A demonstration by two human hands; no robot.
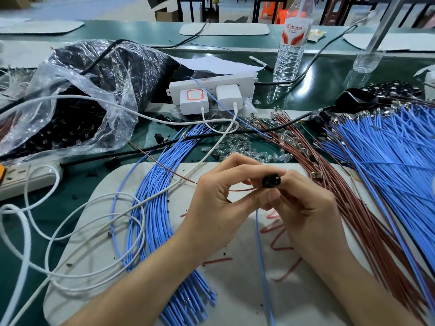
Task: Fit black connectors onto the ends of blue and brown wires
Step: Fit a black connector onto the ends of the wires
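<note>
Head view: over the mat [235,290] on the tabletop [317,85], the right hand [306,203] has its grip pinched on a black connector [271,181]. The left hand [219,196] grips a brown wire [240,189] whose end meets the connector — the hands nearly touch. A blue wire [261,243] hangs from between them. A blue bundle [150,208] lies left and a brown bundle [341,208] right — a bag [82,90] sits far left.

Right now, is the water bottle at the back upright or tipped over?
Upright: the water bottle stands on its base on the green table, neck pointing up.
</note>
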